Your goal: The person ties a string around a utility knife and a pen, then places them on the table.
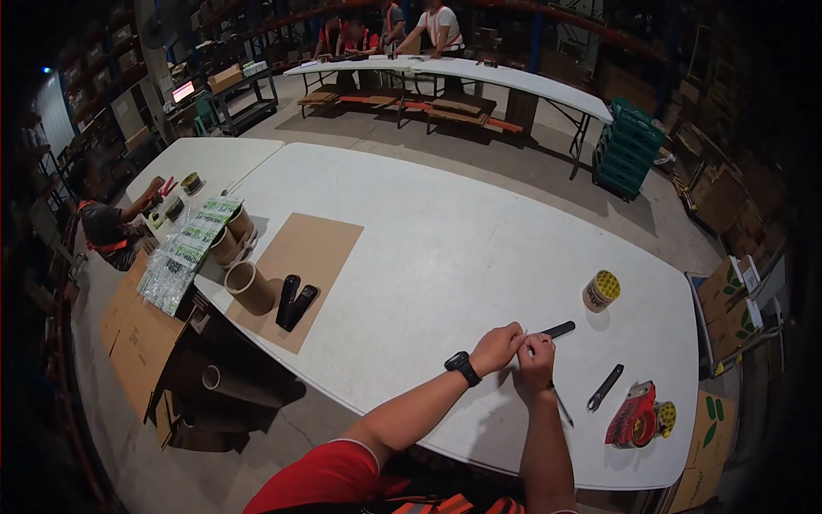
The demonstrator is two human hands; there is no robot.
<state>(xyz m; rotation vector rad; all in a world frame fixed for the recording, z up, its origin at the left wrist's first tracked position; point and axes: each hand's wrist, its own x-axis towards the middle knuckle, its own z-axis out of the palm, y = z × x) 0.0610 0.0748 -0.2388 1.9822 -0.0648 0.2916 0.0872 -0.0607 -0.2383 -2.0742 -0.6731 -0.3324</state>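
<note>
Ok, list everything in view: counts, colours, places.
Tables: several, white, near and far
Cardboard sheet: one, brown, left
Tubes: several, brown, left
Handled tools: perhaps two, black, on cardboard sheet
Packing film: count unclear, green and white, left
Tape rolls: several, yellow and brown, right and far left
Dispenser: one, red, right
Flat tool: one, black, left of dispenser
Slim tool: one, black, right
Thin rod: one, dark, right
Crates: several, green, far right
Boxes: many, brown, edges
People: several, mixed clothing, background
Left hand: one, bare, front
Right hand: one, bare, front

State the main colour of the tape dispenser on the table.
The tape dispenser is mostly red, shown best in the head view.
</note>
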